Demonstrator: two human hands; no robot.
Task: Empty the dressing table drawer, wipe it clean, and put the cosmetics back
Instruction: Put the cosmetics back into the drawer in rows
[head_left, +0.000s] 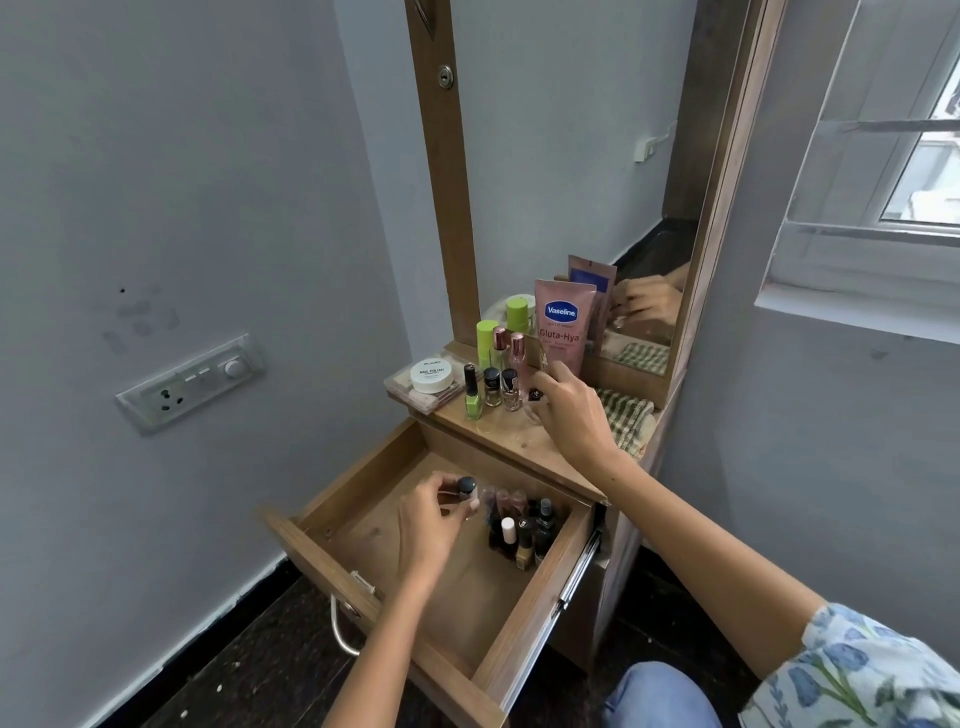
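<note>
The wooden drawer (363, 525) is pulled open below the dressing table top (511, 441). Several nail polish bottles (524, 535) stand in its far right corner. My left hand (434, 525) hovers inside the drawer and pinches a small bottle with a dark cap (467, 488). My right hand (566, 410) is up on the table top, its fingers closed round a small clear bottle with a dark cap (535, 400). More cosmetics stand there: a green polish bottle (472, 395), a Vaseline tube (563, 327), green-capped tubes (487, 340) and a white nail polish remover jar (431, 375).
A checked cloth (626, 421) lies on the table top to the right of my hand. The mirror (576, 171) rises behind the cosmetics. A wall socket plate (189, 382) is on the left wall. My knee in jeans (660, 696) is below the drawer's right side.
</note>
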